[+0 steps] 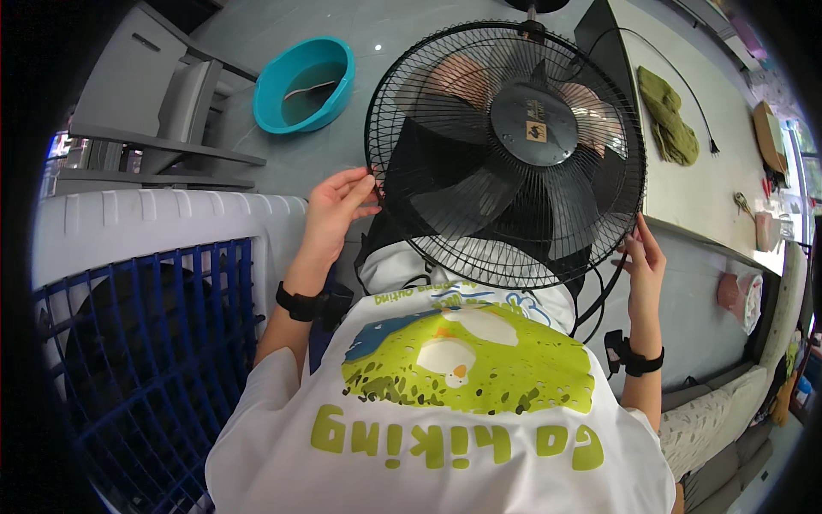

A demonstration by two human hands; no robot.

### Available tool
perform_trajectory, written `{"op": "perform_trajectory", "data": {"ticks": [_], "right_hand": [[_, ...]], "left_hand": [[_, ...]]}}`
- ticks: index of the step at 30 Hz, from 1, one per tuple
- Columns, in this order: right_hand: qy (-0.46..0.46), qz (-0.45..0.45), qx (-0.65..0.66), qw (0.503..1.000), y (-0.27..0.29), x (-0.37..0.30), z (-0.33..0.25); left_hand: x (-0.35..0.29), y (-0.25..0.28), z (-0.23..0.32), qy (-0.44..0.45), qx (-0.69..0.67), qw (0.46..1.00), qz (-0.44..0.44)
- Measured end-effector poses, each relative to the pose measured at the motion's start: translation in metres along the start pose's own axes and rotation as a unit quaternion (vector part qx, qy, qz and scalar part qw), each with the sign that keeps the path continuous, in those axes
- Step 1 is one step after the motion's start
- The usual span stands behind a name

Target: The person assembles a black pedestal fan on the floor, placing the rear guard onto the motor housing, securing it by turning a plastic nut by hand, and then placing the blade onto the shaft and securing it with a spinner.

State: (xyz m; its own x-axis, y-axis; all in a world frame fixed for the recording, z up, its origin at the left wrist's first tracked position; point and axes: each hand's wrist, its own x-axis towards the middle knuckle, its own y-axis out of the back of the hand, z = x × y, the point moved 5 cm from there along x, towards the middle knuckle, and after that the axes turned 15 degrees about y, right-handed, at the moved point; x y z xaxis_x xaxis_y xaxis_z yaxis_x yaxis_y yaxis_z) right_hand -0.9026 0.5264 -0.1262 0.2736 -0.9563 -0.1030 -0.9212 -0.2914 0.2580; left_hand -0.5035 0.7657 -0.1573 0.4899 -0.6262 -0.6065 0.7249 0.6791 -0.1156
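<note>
A black fan (479, 184) with a round wire guard lies face up over my lap, its stand running off to the top of the view. Through the wires show dark blades and a round black hub (535, 122). My left hand (340, 204) pinches the guard's left rim between thumb and fingertips. On the opposite side, my right hand (646, 254) has its fingers closed at the lower right rim, the fingertips partly hidden. A black cord (599, 301) hangs just beside that hand. Skin-coloured patches, partly hidden, show behind the guard.
A turquoise basin (267, 96) holding water and a pale strip stands on the floor at far left. Nearer left is a white crate (171, 210) with blue bars. On the right, a pale table (685, 193) bears a green cloth (666, 116) and a plug (713, 147).
</note>
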Motion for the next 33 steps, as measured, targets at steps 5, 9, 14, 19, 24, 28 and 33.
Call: {"op": "perform_trajectory", "data": {"ticks": [5, 9, 14, 19, 24, 28, 33], "right_hand": [[0.05, -0.064, -0.033, 0.996, 0.008, -0.012, 0.015], [0.08, -0.061, -0.027, 0.995, 0.021, -0.007, 0.02], [0.115, -0.018, -0.037, 0.993, 0.044, 0.016, 0.011], [0.16, -0.023, -0.06, 0.985, 0.055, 0.047, -0.016], [0.275, -0.041, -0.067, 0.958, 0.042, 0.101, -0.092], [0.421, -0.092, -0.138, 0.892, 0.064, 0.144, -0.185], [0.437, -0.2, -0.179, 0.858, 0.064, 0.169, -0.266]], "left_hand": [[0.0, -0.002, 0.003, -0.003, 0.01, 1.0, 0.001], [-0.003, -0.003, 0.007, 0.004, 0.026, 1.0, 0.008], [0.001, 0.004, 0.022, -0.021, 0.068, 0.997, 0.019], [0.011, 0.018, 0.047, -0.056, 0.073, 0.994, 0.052], [0.03, 0.021, 0.111, -0.154, 0.109, 0.979, 0.077], [0.016, -0.003, 0.202, -0.262, 0.153, 0.949, 0.089], [0.002, -0.021, 0.265, -0.311, 0.123, 0.935, -0.119]]}}
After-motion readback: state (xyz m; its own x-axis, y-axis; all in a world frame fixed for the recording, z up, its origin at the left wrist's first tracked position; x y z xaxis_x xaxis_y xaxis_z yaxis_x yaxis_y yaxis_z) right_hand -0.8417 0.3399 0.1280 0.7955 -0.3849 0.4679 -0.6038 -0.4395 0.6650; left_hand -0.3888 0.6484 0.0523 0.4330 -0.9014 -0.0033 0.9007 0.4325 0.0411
